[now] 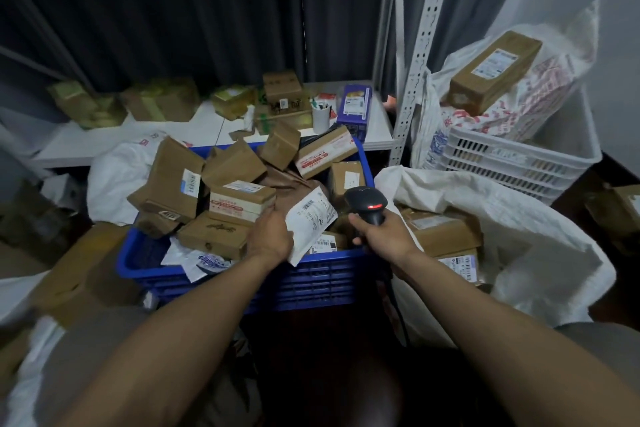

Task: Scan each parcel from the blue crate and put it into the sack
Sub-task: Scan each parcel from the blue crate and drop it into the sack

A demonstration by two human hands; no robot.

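Head view: brown boxes (242, 199) around white parcel (311, 218), scanner (367, 201) beside

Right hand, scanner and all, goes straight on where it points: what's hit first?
Likely the white mailer the left hand holds; the scanner in the right hand would touch it first. Depth unclear.

My left hand (272, 236) and my right hand (384, 236) are bare, and so are my forearms (194, 322), all the way down to the bottom edge of view. Outside each arm shows a patch of dull grey-brown cloth (93, 350), plain and unmarked. Whether it is sleeve or trouser knee I cannot tell.
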